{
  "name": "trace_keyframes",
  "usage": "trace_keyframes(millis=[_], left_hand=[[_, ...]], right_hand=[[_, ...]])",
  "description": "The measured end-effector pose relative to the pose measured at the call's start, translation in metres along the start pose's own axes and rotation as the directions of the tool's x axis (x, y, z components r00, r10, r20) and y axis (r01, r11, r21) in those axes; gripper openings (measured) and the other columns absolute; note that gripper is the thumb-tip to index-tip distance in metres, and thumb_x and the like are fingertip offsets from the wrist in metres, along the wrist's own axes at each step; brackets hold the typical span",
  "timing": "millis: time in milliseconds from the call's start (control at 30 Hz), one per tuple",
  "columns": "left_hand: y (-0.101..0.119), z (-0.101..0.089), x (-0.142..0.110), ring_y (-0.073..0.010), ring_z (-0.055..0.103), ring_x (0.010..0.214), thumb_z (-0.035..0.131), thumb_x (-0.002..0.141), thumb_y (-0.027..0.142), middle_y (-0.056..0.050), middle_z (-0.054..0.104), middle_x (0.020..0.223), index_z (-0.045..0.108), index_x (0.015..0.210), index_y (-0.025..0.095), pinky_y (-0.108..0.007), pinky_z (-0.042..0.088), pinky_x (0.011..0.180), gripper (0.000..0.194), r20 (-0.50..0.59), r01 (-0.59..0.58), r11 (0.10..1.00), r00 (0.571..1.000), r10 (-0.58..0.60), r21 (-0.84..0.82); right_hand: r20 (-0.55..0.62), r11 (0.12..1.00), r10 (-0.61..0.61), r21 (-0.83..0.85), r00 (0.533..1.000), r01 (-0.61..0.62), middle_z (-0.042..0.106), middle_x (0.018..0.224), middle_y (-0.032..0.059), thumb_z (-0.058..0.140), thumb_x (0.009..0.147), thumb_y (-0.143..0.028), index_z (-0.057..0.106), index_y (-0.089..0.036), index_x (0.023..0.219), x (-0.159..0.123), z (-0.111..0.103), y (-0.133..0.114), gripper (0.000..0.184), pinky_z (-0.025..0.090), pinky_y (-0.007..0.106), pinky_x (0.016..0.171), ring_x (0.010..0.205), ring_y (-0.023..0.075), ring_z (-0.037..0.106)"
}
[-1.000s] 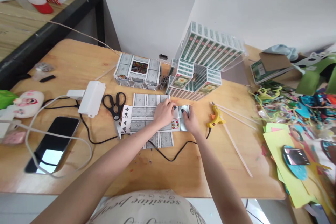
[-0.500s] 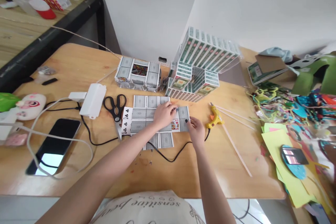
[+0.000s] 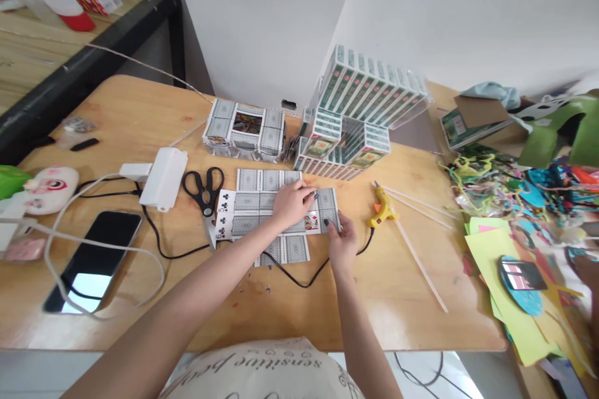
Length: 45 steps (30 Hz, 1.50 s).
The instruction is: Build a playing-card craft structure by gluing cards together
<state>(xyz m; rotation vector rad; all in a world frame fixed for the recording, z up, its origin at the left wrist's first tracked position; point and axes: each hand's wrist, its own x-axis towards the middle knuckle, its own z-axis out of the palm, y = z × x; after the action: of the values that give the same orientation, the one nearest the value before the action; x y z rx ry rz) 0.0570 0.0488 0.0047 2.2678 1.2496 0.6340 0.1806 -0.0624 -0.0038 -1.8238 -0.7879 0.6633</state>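
A flat panel of playing cards, mostly grey backs up, lies on the table in front of me. My left hand rests on its right part, fingers curled and pressed together at a card's edge. Beside it, my right hand pinches the lower right edge of the end card, thumb on top. Between the hands a red face card shows partly. Club cards lie face up at the panel's left end. What lies under my left palm is hidden.
Black scissors lie left of the panel; a yellow glue gun lies right, its black cord crossing in front. Behind are a box made of cards and stacked card packs. A phone lies left.
My right hand has shifted slightly left, its thumb now farther onto the end card. My left hand stays nearly in place on the panel.
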Motion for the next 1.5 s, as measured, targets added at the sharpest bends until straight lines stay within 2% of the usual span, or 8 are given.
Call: trace_keyframes(millis=[133, 267, 433, 633, 800, 1200, 1300, 1500], left_hand=[[-0.001, 0.001, 0.0, -0.0175, 0.057, 0.088, 0.049, 0.085, 0.028, -0.003, 0.059, 0.096, 0.064, 0.107, 0.026, -0.033, 0.043, 0.077, 0.026, 0.0, -0.004, 1.0, 1.0, 0.004, -0.01], [-0.001, 0.0, 0.0, -0.0176, 0.057, 0.088, 0.047, 0.086, 0.028, -0.004, 0.059, 0.098, 0.062, 0.109, 0.025, -0.034, 0.044, 0.079, 0.027, -0.001, -0.021, 1.0, 1.0, 0.021, -0.02], [-0.002, -0.013, -0.009, -0.0163, 0.055, 0.094, 0.048, 0.085, 0.022, -0.005, 0.052, 0.107, 0.054, 0.118, 0.024, -0.03, 0.047, 0.08, 0.033, 0.022, -0.039, 0.995, 0.999, 0.041, -0.09], [-0.004, -0.034, -0.039, -0.0234, 0.049, 0.109, 0.046, 0.084, 0.016, -0.008, 0.052, 0.113, 0.059, 0.106, 0.022, -0.043, 0.043, 0.092, 0.026, 0.066, -0.098, 0.994, 0.993, 0.095, 0.049], [-0.005, -0.029, -0.053, -0.0237, 0.037, 0.125, 0.044, 0.085, 0.017, -0.008, 0.047, 0.129, 0.052, 0.116, 0.021, -0.045, 0.033, 0.105, 0.033, 0.061, -0.16, 0.987, 0.986, 0.157, 0.035], [-0.008, -0.025, -0.054, -0.023, 0.037, 0.127, 0.042, 0.086, 0.02, -0.009, 0.05, 0.128, 0.05, 0.118, 0.016, -0.046, 0.029, 0.108, 0.033, 0.095, -0.162, 0.985, 0.983, 0.157, 0.05], [-0.009, -0.024, -0.054, -0.023, 0.038, 0.126, 0.043, 0.086, 0.02, -0.009, 0.051, 0.127, 0.051, 0.117, 0.016, -0.045, 0.029, 0.108, 0.032, 0.087, -0.172, 0.984, 0.982, 0.167, 0.051], [-0.012, -0.022, -0.053, -0.0248, 0.04, 0.123, 0.042, 0.087, 0.021, -0.01, 0.053, 0.123, 0.053, 0.116, 0.015, -0.045, 0.032, 0.107, 0.032, 0.054, -0.235, 0.97, 0.971, 0.232, 0.065]], right_hand=[[0.053, 0.999, 0.04, 0.008, 0.998, -0.041, 0.068, 0.096, 0.0128, 0.063, 0.067, -0.039, 0.052, -0.016, 0.101, 0.013, -0.004, -0.004, 0.043, 0.053, 0.038, 0.072, 0.085, 0.0249, 0.066], [0.202, 0.982, 0.109, -0.172, 0.973, -0.074, 0.069, 0.073, 0.0051, 0.058, 0.07, -0.045, 0.048, -0.017, 0.11, 0.035, -0.003, -0.019, 0.05, 0.048, 0.032, 0.053, 0.06, 0.022, 0.064], [0.294, 0.922, -0.032, -0.361, 0.955, 0.142, 0.067, 0.085, 0.008, 0.054, 0.071, -0.043, 0.054, -0.018, 0.092, 0.055, 0.001, -0.028, 0.033, 0.046, 0.031, 0.062, 0.074, 0.023, 0.063], [0.347, 0.844, -0.066, -0.48, 0.935, 0.238, 0.062, 0.077, 0.004, 0.054, 0.071, -0.043, 0.048, -0.021, 0.085, 0.059, -0.001, -0.03, 0.027, 0.043, 0.03, 0.061, 0.072, 0.0223, 0.06], [0.409, 0.811, -0.057, -0.512, 0.911, 0.281, 0.062, 0.075, 0.0057, 0.059, 0.068, -0.041, 0.044, -0.022, 0.081, 0.064, 0.004, -0.038, 0.027, 0.041, 0.03, 0.057, 0.07, 0.0244, 0.059], [0.504, 0.8, -0.135, -0.453, 0.853, 0.394, 0.06, 0.07, 0.004, 0.039, 0.083, -0.036, 0.039, -0.024, 0.082, 0.06, 0.01, -0.045, 0.012, 0.041, 0.032, 0.059, 0.068, 0.0236, 0.058], [0.539, 0.721, -0.127, -0.526, 0.833, 0.451, 0.059, 0.068, 0.0045, 0.037, 0.086, -0.034, 0.04, -0.022, 0.087, 0.053, 0.015, -0.058, 0.012, 0.038, 0.03, 0.054, 0.064, 0.0224, 0.058], [0.529, 0.435, 0.015, -0.767, 0.848, 0.471, 0.064, 0.076, 0.0084, 0.029, 0.092, -0.032, 0.04, -0.016, 0.101, 0.035, 0.024, -0.085, 0.021, 0.032, 0.026, 0.05, 0.067, 0.0223, 0.062]])
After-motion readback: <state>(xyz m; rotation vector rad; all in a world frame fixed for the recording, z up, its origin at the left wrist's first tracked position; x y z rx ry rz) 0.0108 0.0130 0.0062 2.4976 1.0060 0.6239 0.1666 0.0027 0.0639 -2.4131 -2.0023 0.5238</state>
